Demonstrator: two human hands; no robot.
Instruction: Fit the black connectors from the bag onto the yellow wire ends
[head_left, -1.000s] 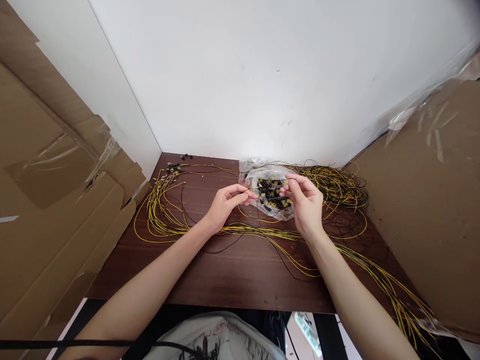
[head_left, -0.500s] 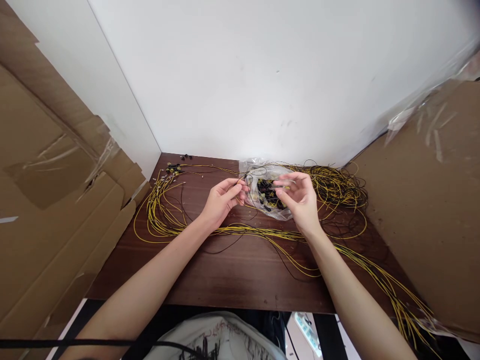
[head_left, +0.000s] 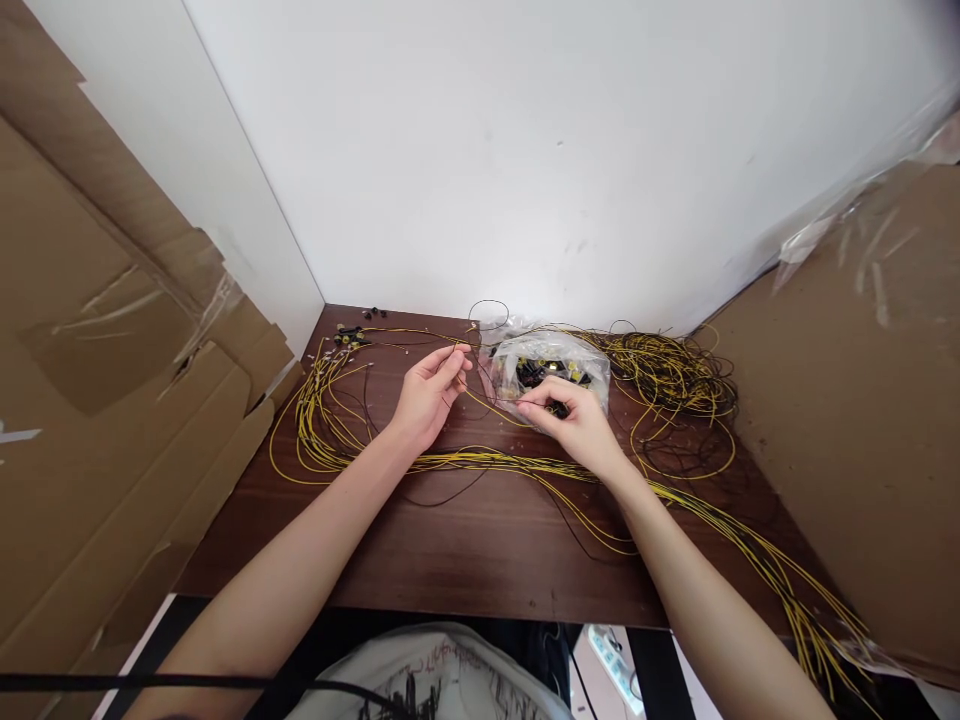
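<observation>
My left hand (head_left: 435, 393) is closed, with thumb and fingertips pinching a thin wire above the table. A dark loop of wire (head_left: 489, 302) rises from near those fingertips. My right hand (head_left: 574, 420) is pinched on a thin dark wire too, just in front of a clear plastic bag (head_left: 596, 362). Inside the bag lie several small black and yellow parts (head_left: 532, 372). A long bundle of yellow and black wires (head_left: 502, 460) runs across the table beneath both hands. Whether both hands hold the same wire is unclear.
A tangled heap of yellow and black wire (head_left: 671, 375) lies at the back right. Small black and yellow pieces (head_left: 349, 337) sit at the back left of the brown table (head_left: 480, 560). Cardboard stands on the left (head_left: 120, 330) and right (head_left: 855, 400), with a white wall (head_left: 510, 160) behind.
My right hand has moved down and left, and its spread fingers have closed on the wire. My left hand has shifted slightly left. A wire loop now stands up between them.
</observation>
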